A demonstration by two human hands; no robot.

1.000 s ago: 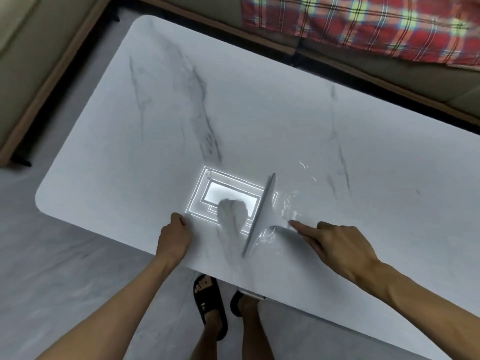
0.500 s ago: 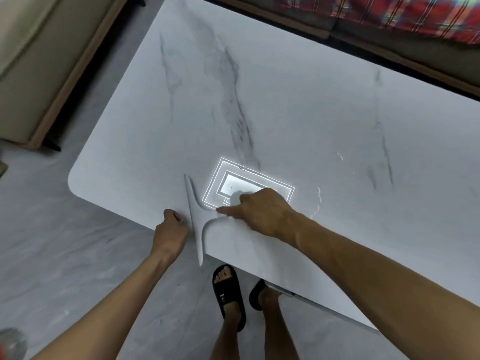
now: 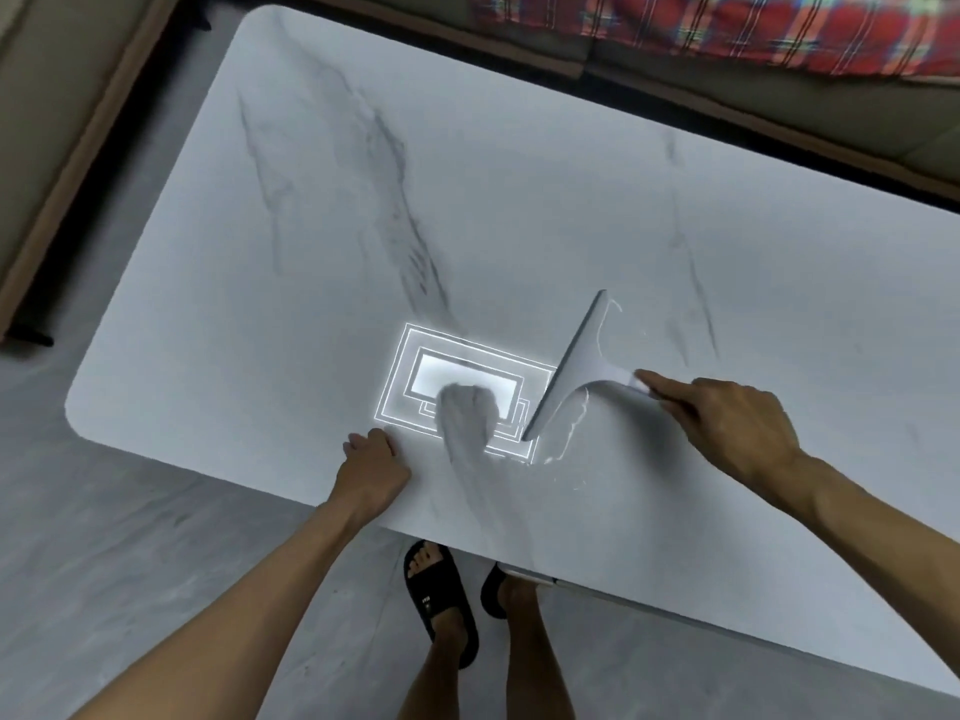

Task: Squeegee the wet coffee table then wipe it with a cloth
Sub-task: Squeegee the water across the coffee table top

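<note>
Single head-worn wide-angle view, looking steeply down and forward from close above the coffee table (image 3: 519, 200), whose near edge crosses the lower frame.

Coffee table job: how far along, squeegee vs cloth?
Done: little that shows; most of the white marble coffee table looks streak-free, though its wetness is hard to judge. In hand: the right hand holds the white T-shaped squeegee on the top, water streaks beside its blade; the left hand rests at the near edge. Left: those streaks, then the cloth wipe; no cloth in view.
</note>
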